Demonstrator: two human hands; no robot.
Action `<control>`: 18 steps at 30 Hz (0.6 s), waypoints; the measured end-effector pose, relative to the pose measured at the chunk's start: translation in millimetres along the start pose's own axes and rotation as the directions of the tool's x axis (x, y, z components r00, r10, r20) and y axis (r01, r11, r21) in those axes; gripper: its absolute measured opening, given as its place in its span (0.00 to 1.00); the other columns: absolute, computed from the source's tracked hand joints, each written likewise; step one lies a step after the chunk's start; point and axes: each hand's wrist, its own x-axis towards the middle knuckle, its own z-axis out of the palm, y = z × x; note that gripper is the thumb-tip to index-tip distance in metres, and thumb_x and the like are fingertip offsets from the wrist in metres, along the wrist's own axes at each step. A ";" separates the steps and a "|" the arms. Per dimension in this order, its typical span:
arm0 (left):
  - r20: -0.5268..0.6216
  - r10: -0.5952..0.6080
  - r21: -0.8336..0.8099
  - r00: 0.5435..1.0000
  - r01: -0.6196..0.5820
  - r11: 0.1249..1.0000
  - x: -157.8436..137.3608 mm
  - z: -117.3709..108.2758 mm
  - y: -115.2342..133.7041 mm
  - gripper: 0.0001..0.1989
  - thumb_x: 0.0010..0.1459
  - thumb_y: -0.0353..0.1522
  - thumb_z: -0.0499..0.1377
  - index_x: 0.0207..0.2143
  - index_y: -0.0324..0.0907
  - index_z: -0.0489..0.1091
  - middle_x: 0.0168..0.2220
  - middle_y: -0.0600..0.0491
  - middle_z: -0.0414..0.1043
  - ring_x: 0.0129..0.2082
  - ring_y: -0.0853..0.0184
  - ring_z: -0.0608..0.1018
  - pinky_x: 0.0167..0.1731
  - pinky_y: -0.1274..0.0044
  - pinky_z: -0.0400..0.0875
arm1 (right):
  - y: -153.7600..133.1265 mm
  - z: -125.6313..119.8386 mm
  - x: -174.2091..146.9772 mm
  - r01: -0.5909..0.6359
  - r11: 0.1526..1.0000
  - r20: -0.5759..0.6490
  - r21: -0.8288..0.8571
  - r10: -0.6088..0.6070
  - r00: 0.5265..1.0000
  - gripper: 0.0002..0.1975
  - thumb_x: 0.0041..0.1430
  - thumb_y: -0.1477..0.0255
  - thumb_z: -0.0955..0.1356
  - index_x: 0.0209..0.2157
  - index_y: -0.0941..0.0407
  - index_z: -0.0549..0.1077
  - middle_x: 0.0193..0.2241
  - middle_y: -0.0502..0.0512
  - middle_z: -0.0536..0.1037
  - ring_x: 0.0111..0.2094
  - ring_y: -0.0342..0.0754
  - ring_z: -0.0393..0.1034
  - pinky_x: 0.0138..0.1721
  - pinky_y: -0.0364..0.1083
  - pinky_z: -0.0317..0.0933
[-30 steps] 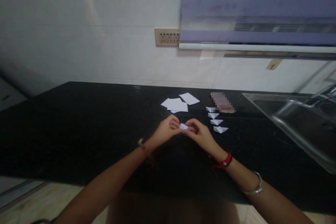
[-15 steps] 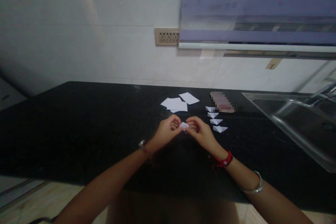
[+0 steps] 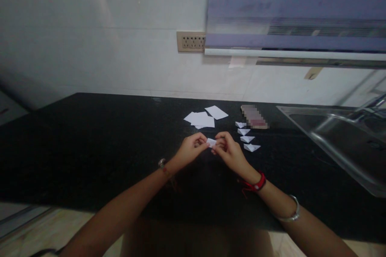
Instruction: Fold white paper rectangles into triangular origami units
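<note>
While both hands face each other over dark table, left hand pinches left end of small folded white paper, thumb pressed toward index finger, other fingers curled. Flat white sheets overlap on table beyond. Folded paper bridges narrow gap between hands. Right hand pinches its right end with thumb and fingers, remaining fingers bent. Farther right, four folded pieces in slanting row, then pixelated flat object, metal sink.
</note>
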 end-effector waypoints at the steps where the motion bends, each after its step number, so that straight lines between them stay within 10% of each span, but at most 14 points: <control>1: -0.016 0.011 0.027 1.000 -0.010 1.000 -0.1 -0.2 0.4 0.06 0.49 0.32 0.55 0.27 0.37 0.63 0.24 0.56 0.65 0.26 0.73 0.68 0.26 0.81 0.62 | 0.7 0.2 0.6 -0.007 1.000 0.004 0.007 0.007 1.000 0.13 0.50 0.74 0.63 0.38 0.55 0.57 0.24 0.47 0.69 0.26 0.42 0.68 0.28 0.42 0.62; 18: -0.005 0.022 -0.007 1.000 -0.022 1.000 -0.4 -0.3 0.5 0.06 0.51 0.33 0.53 0.30 0.38 0.63 0.28 0.55 0.66 0.30 0.71 0.69 0.31 0.79 0.64 | 0.3 -3.4 2.3 0.004 1.000 0.042 0.014 -0.004 0.999 0.12 0.50 0.73 0.63 0.38 0.55 0.57 0.22 0.46 0.68 0.24 0.41 0.65 0.25 0.41 0.58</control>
